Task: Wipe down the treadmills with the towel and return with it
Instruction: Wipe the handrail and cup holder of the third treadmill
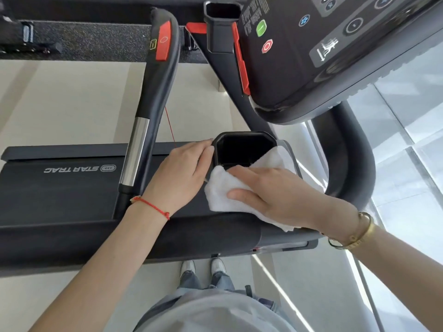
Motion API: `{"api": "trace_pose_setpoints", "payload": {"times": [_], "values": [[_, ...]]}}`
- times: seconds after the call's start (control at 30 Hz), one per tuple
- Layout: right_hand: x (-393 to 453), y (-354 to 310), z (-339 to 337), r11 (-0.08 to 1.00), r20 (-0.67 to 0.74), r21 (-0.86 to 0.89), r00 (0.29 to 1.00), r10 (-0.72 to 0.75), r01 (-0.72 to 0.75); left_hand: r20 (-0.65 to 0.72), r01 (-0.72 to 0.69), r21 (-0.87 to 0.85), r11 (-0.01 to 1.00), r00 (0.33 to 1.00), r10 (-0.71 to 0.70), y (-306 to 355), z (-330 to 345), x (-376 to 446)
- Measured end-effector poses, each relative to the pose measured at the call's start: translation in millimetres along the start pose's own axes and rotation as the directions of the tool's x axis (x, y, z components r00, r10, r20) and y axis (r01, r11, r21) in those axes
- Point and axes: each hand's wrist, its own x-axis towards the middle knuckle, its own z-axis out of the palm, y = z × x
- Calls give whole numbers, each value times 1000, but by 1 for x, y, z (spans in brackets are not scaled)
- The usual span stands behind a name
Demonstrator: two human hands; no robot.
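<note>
Flat right hand (275, 195) on towel (220, 195) beside cup holder (242, 149); relaxed left hand (182, 173) against its rim.

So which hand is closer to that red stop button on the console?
Left. The left hand rests beside the cup holder, below the stop button. The right hand, pressing the towel, sits slightly lower and further away.

Single head-worn wide-angle view, looking steeply down from close above the black treadmill's (60, 188) near side rail; floor lies beyond.
</note>
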Motion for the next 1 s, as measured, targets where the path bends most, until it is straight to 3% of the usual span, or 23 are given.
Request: {"api": "trace_pose_setpoints", "payload": {"times": [0.2, 0.37, 0.47, 0.57, 0.7, 0.83, 0.9, 1.0], "values": [[-25, 23, -12, 997, 33, 23, 996, -79, 78, 15, -13, 18, 1000, 1000, 13, 1, -1, -1], [-30, 40, -17, 987, 17, -81, 990, -137, 138, 5, -20, 2, 1000, 1000, 20, 2, -1, -1], [-10, 17, -3, 990, 40, -127, 998, -53, 58, 2, -17, -3, 1000, 1000, 17, 3, -2, -1], [-2, -9, 12, 976, -82, -193, 993, 86, -101, 12, 8, 4, 1000, 1000, -8, 3, -4, -3], [3, -44, 30, 908, -380, -206, 885, 269, -364, -43, 23, 62, 998, 999, -21, 3, -11, -9], [26, -62, 33, 877, -513, -160, 797, 318, -453, -71, 28, 90, 996, 997, -22, -1, -19, -16], [41, -62, 31, 906, -527, -69, 786, 323, -418, -74, 25, 82, 996, 997, -19, -4, -20, -18], [62, -54, 29, 890, -381, 17, 820, 427, -456, -73, 25, 73, 997, 997, -19, -7, -19, -20]]}}
